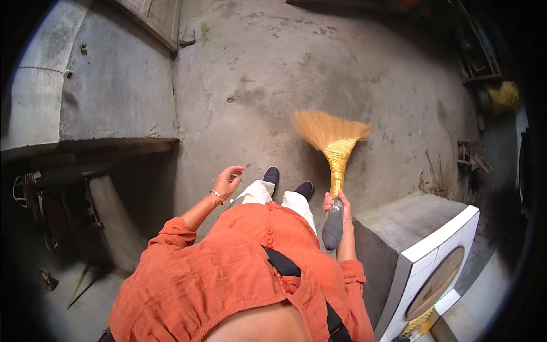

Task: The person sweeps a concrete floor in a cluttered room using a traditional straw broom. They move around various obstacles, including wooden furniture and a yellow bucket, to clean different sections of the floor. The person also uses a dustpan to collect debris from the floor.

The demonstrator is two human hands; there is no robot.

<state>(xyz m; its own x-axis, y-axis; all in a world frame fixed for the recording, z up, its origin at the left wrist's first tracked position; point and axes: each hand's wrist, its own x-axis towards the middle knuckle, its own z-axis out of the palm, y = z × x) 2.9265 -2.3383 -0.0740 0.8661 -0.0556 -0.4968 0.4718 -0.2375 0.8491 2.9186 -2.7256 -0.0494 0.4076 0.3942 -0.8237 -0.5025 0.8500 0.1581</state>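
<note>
My right hand is closed around the grey lower handle of a short straw broom. The broom's yellow-bound neck and fanned tan bristles point away from me, over the concrete floor. Whether the bristles touch the floor I cannot tell. My left hand holds nothing; its fingers are curled loosely and apart, and a bracelet circles that wrist. It hangs left of my dark shoes, in front of my white trousers.
To my right stands a concrete block stove with a white-tiled top and a round wooden lid. Dry twigs lie behind it. A raised concrete slab juts in at the left, with dark space underneath.
</note>
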